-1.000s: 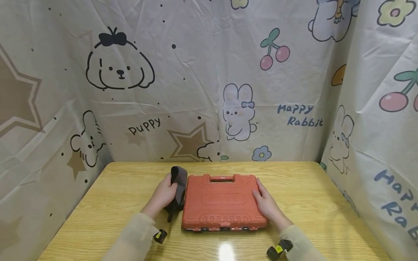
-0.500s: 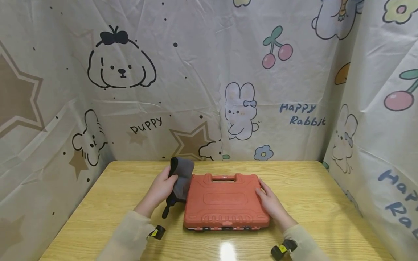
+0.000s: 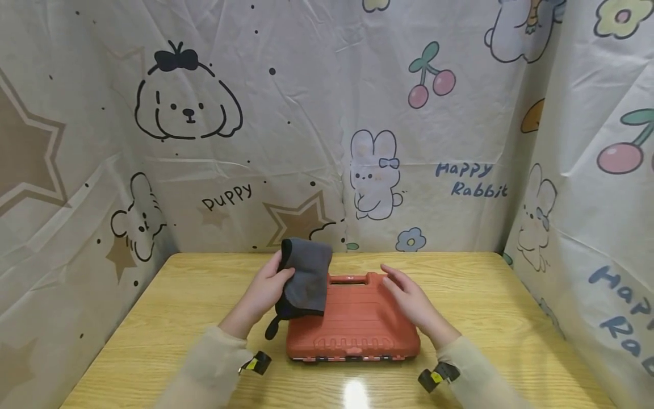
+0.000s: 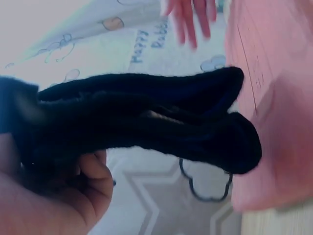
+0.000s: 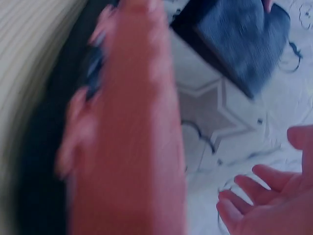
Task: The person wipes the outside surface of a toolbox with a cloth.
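A folded grey cloth with black edging (image 3: 309, 278) is gripped at its left side by my left hand (image 3: 263, 292), thumb in front. It hangs above the upper left part of a red plastic carrying case (image 3: 352, 326) and hides that corner in the head view. A dark loop dangles from the cloth's lower corner. Over the case's right side hovers my right hand (image 3: 411, 298), its fingers spread and holding nothing. In the right wrist view those fingers (image 5: 261, 191) appear apart from the case (image 5: 127, 147).
The case lies on a wood-grain table (image 3: 204, 284), its handle toward the back. A printed fabric curtain (image 3: 286, 142) encloses the table behind and at both sides. Black devices (image 3: 438, 376) are strapped to both wrists.
The cloth has risen from beside the case and moved right over its upper left part, in my left hand. My right hand has let go of the case's right edge and lifted.
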Demonstrator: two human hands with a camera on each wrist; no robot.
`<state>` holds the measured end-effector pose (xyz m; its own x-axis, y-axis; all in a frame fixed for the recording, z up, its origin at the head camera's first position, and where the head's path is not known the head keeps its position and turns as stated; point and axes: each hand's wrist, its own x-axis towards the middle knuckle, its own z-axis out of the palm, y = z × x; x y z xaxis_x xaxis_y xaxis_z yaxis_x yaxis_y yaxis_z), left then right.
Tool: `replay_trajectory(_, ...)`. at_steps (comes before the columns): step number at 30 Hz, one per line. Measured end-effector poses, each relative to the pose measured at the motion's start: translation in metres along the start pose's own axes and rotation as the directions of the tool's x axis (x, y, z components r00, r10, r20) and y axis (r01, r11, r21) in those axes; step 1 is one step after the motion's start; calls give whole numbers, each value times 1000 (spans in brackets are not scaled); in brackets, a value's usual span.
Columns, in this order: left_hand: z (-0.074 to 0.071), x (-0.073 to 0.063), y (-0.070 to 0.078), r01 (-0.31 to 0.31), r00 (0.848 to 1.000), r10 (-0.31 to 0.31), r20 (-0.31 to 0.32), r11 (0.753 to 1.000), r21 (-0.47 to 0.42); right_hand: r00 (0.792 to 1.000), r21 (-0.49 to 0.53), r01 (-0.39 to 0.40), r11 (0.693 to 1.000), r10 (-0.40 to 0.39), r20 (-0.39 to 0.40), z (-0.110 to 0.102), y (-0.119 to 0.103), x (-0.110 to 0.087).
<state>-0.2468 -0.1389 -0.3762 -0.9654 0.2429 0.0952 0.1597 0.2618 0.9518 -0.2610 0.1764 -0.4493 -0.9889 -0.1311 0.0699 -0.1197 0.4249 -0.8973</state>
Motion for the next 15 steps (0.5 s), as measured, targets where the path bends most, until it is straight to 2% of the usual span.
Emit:
replay_trajectory(3,9,2,2,11,999,-7,36,995,-101,995,63,17,998,-23,101,9,-15,4)
replay_trajectory(7,21,8,3,24,997,-9,73,976,-214,973,239,-20,971,-35,227,22,-28,12)
replay_trajectory(10,30,11,2,45,994,-13,107,954,-296,960,378,-87,922,-24,278,30,-31,17)
replay_trajectory(15,40,15,1,93,990,-39,138,907,-410,947,551,-190,813,4,321,35,-29,22)
